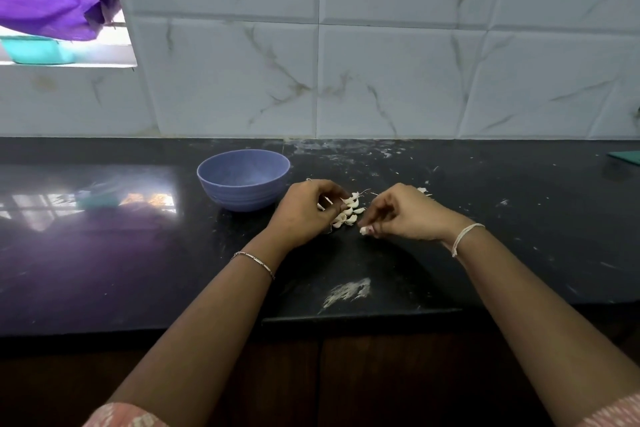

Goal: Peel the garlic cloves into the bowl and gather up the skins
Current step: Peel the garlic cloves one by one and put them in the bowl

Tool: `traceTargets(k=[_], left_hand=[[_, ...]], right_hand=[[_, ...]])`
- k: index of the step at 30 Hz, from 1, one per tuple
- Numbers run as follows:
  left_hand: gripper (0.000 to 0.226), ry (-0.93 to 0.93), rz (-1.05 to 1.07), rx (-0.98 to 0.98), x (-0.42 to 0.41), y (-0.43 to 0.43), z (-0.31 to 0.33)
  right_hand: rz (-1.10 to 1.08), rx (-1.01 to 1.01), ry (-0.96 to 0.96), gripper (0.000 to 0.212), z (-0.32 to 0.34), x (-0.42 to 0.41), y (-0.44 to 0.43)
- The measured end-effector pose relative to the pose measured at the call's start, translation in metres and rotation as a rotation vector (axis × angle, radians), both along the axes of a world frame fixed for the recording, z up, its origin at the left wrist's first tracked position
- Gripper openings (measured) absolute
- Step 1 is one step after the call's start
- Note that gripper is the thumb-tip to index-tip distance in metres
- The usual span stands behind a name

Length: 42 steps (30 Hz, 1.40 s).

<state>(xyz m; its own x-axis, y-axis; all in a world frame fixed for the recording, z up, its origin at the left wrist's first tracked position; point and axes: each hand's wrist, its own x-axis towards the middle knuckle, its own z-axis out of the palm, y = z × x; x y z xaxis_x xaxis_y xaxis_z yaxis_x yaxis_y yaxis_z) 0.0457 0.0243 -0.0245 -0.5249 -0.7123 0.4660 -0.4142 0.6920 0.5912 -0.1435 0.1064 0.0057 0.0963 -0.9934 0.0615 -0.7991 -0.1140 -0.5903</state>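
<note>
Black polished counter runs across the lower frame, with a pale powdery smear near its front edge, low of centre. Just above that, my right hand pinches a single clove at its fingertips, close to the counter. My left hand sits left of centre with fingers curled at the edge of the pile of garlic cloves. A pale sliver shows among those fingers, but whether they grip it I cannot tell. The pile lies on the counter between my two hands. The bowl stands just beyond and left of my left hand, and I see no peeled clove in the part of its inside that faces me, so I judge the peeling is barely begun. To do it well I should nip the clove's tip with a nail, strip the skin in one piece, and drop it next to the scraps of skin beyond my right hand, so gathering is easy. Then I can carry the bare clove over to the bowl. Marbled tiles fill the upper frame.
</note>
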Motion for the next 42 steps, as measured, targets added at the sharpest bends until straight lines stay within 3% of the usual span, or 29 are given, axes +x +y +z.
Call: traceTargets(k=[4, 9, 12, 14, 20, 24, 29, 33, 38, 42], left_hand=[[0.015, -0.022, 0.036, 0.02, 0.001, -0.002, -0.001], [0.014, -0.009, 0.082, 0.019, 0.001, -0.007, -0.002], [0.012, 0.009, 0.097, 0.011, 0.002, -0.01, -0.003], [0.011, 0.016, 0.099, -0.001, 0.002, -0.01, -0.003], [0.011, 0.04, 0.09, -0.004, 0.001, -0.01, -0.001], [0.012, 0.042, 0.09, 0.004, 0.002, -0.009, -0.002], [0.014, 0.036, 0.077, 0.016, 0.001, -0.009, -0.002], [0.012, 0.055, 0.05, 0.032, 0.0, -0.004, 0.002], [0.007, 0.048, -0.148, 0.368, 0.001, 0.0, 0.007], [0.016, -0.023, -0.098, 0.292, -0.001, -0.002, 0.006]], right_hand=[[0.033, -0.089, 0.188, 0.014, 0.026, 0.009, 0.002], [0.036, -0.164, 0.064, 0.015, 0.056, 0.015, 0.007], [0.051, -0.07, 0.41, 0.011, 0.031, 0.029, 0.004], [0.051, -0.033, 0.494, 0.009, 0.026, 0.033, 0.003], [-0.015, -0.246, 0.271, 0.011, 0.033, 0.028, 0.007], [-0.015, -0.126, 0.386, 0.008, 0.006, 0.027, 0.012], [-0.065, -0.28, 0.399, 0.01, 0.014, 0.024, 0.015], [0.007, -0.203, 0.564, 0.011, -0.005, 0.032, 0.01], [-0.036, -0.239, 0.345, 0.016, 0.002, 0.025, 0.005], [-0.026, -0.224, 0.318, 0.016, -0.015, 0.025, 0.001]])
